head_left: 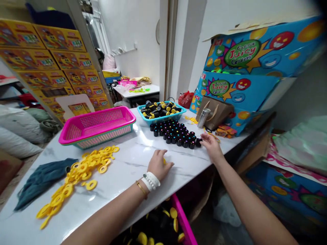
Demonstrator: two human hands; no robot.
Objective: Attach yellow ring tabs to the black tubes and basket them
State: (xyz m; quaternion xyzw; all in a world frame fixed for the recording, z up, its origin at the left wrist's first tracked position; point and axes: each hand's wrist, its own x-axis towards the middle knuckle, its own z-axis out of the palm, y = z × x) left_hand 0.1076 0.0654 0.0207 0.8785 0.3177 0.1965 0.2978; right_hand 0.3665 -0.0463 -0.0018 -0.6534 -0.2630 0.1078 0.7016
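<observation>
Over the white marble-patterned table, my left hand (pixel 158 165) is closed on a small yellow plastic piece (pixel 165 160), mostly hidden by the fingers. My right hand (pixel 211 147) has its thumb and fingers around a small black cylinder (pixel 198 142) at the near right end of a block of black cylinders (pixel 176 132). These stand upright in rows, with coloured dots on their tops. Left of my left hand lies a long loose pile of yellow rings and caps (pixel 83 167).
A pink basket (pixel 102 119) is nested in a green one. Behind the cylinders, a turquoise basket (pixel 165 117) holds black-and-yellow pieces. A dark cloth (pixel 43 180), metal flask (pixel 203 118), brown paper bag (pixel 217 110) and gum cartons (pixel 240 88) stand around. Below the table edge is a pink crate (pixel 182 217).
</observation>
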